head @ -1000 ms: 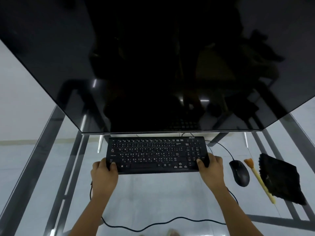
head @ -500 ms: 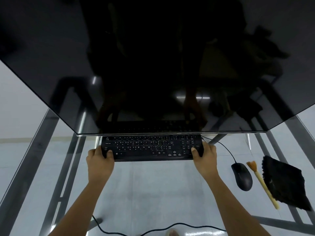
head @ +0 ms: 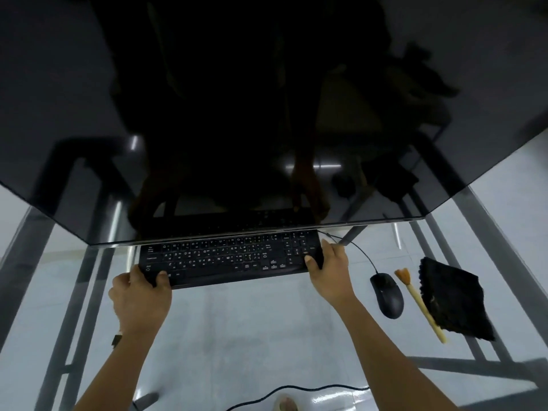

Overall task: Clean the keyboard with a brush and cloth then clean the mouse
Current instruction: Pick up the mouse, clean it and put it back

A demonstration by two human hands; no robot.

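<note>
Hands come first, nearest the camera: left hand [head: 139, 295] grips the keyboard's [head: 228, 258] near-left corner at about 8 o'clock, thumb on top; right hand [head: 329, 271] clamps its right end at 3 o'clock, thumb over the keys. Holding both ends likely lets the person shift or tip it. Its long axis runs left-right, slightly skewed, far edge tucked under the monitor [head: 267, 114]. Mouse [head: 387, 295], brush [head: 419, 304] and cloth [head: 453, 301] lie untouched toward 4 o'clock, within reach.

Mouse [head: 387, 295] right of keyboard [head: 231, 258]; brush [head: 421, 307], cloth [head: 452, 301] further right
</note>
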